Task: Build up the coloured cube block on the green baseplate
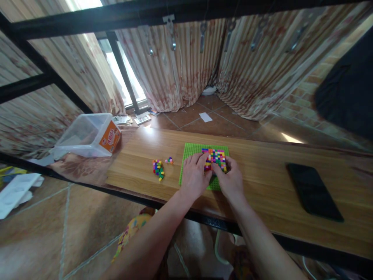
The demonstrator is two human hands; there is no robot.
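Note:
A green studded baseplate point(190, 149) lies on the wooden table, bearing a dense, many-coloured block of small toy bricks point(217, 156). My left hand point(196, 175) rests over the plate's left part, its fingers bent against the block's left side. From the right, my right hand point(232, 179) closes round the block's right edge, thumb on the near side and fingers along the far side. The two thumbs are close together at the block's front. My hands hide the block's near left part, and any single brick between the fingertips is too small to make out.
Left of the plate lie a loose heap of coloured bricks point(157, 169) and a smaller cluster point(169, 160). A black phone point(314, 191) lies at the right. A clear plastic bin point(83, 134) with an orange label stands beyond the table's left end. A dark metal bar point(122, 17) crosses above.

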